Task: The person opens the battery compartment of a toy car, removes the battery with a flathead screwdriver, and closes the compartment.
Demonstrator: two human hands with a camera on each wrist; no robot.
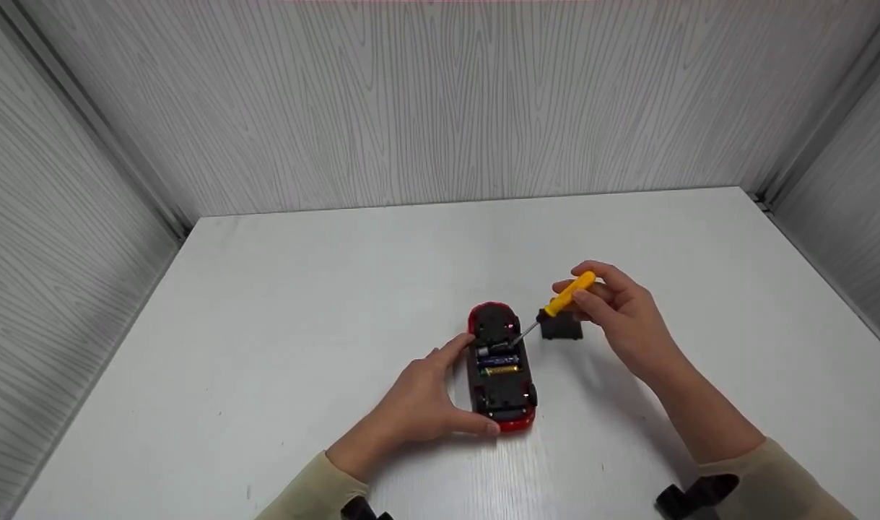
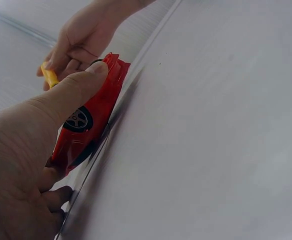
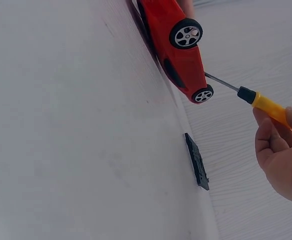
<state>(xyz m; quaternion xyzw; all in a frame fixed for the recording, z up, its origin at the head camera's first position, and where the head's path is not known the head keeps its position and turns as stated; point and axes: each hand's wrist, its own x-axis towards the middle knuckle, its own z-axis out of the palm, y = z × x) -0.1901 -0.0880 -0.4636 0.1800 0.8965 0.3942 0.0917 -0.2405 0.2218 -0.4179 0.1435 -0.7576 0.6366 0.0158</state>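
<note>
A red toy car (image 1: 503,393) lies upside down on the white table, its black underside facing up. Its battery compartment is uncovered, with a purple battery (image 1: 499,360) and a yellow one (image 1: 500,370) side by side; a darker battery (image 1: 492,349) sits above them, seemingly tilted. My left hand (image 1: 427,404) grips the car between thumb and fingers, from its left side and near end. In my right hand (image 1: 622,315) is a screwdriver (image 1: 569,292), pinched by its yellow handle. Its metal tip reaches the top battery's right end; exact contact is too small to tell.
A black battery cover (image 1: 561,326) lies on the table just right of the car, beneath the right hand. The white table (image 1: 302,310) is bordered by pale wood-grain panels (image 1: 425,101) at the back and both sides.
</note>
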